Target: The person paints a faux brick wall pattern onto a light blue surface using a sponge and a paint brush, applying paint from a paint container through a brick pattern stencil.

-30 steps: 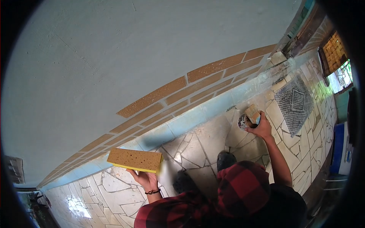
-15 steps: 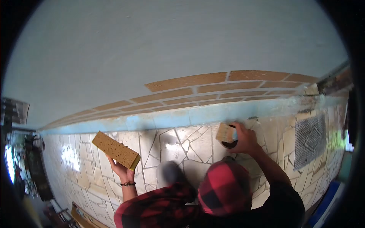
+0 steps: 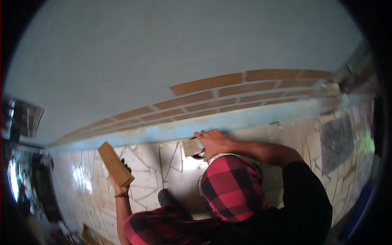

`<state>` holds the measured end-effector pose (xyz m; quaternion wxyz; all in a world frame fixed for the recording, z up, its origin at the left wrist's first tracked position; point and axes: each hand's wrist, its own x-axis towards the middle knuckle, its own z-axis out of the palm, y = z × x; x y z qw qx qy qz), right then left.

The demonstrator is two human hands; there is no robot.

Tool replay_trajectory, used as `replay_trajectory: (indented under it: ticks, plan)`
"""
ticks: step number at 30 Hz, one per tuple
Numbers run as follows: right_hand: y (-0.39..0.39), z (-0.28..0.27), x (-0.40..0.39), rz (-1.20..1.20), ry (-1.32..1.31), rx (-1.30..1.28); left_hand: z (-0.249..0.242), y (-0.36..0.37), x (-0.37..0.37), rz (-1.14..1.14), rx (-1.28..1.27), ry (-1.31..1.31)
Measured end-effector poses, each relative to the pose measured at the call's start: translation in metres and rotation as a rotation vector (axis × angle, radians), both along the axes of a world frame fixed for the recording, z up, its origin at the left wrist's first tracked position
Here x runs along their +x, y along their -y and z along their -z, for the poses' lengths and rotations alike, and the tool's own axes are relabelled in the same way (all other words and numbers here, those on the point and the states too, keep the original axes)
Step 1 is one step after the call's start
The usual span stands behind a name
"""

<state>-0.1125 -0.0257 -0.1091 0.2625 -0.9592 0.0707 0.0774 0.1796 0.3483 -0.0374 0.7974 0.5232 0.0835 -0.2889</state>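
Observation:
In the head view, my left hand grips a long brown sponge with small holes, held tilted over the tiled floor. Its fingers wrap round the sponge's lower end and right side. My right hand is closed round a small dark-mouthed container, low beside the blue skirting. A wide brush with pale bristles lies across the container's mouth, against my right fingers. The container's body is mostly hidden by the hand.
Rows of brown brick shapes with pale joints run along the lower grey wall. Below them is a light blue skirting. A grey textured mat lies on the floor at right. My knees in checked cloth are in front.
My right hand has moved left along the skirting with the container and brush. My left hand has shifted slightly left, and the sponge is steeper. The view has turned a little.

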Motion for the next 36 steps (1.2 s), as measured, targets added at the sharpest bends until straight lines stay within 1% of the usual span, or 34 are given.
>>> replay_trajectory:
  ticks: [2,3,7,10,15,18,21,24,26,32,33,36]
  plan:
    - [-0.013,-0.003,0.010,-0.032,-0.017,-0.036,0.001,-0.002,0.012,0.106,-0.081,-0.019]
    - [-0.019,-0.005,0.018,-0.063,-0.018,-0.058,-0.002,0.003,0.014,0.106,-0.089,-0.047]
    - [-0.042,-0.001,0.037,-0.070,-0.039,-0.148,0.004,0.003,0.035,0.252,-0.129,-0.032]
    - [-0.051,-0.009,0.048,-0.031,-0.089,-0.158,-0.001,0.002,0.041,0.280,-0.080,-0.048]
    - [-0.064,-0.020,0.054,0.163,-0.121,-0.160,0.019,-0.010,0.060,0.429,-0.108,-0.090]
    - [-0.073,-0.020,0.059,0.221,-0.128,-0.194,0.024,-0.006,0.064,0.504,-0.112,-0.113]
    - [-0.089,-0.035,0.061,0.284,-0.184,-0.228,0.027,0.001,0.068,0.593,-0.142,-0.146]
    - [-0.106,-0.050,0.062,0.341,-0.224,-0.207,0.033,0.011,0.069,0.691,-0.249,-0.201]
    - [-0.111,-0.062,0.063,0.359,-0.256,-0.203,0.036,0.018,0.069,0.739,-0.275,-0.209]
    - [-0.130,-0.076,0.060,0.343,-0.292,-0.212,0.038,0.033,0.069,0.836,-0.245,-0.264]
    - [-0.129,-0.074,0.062,0.317,-0.291,-0.213,0.035,0.034,0.070,0.877,-0.215,-0.238]
    - [-0.124,-0.066,0.075,0.216,-0.294,-0.212,0.034,0.036,0.077,0.924,-0.077,-0.301]
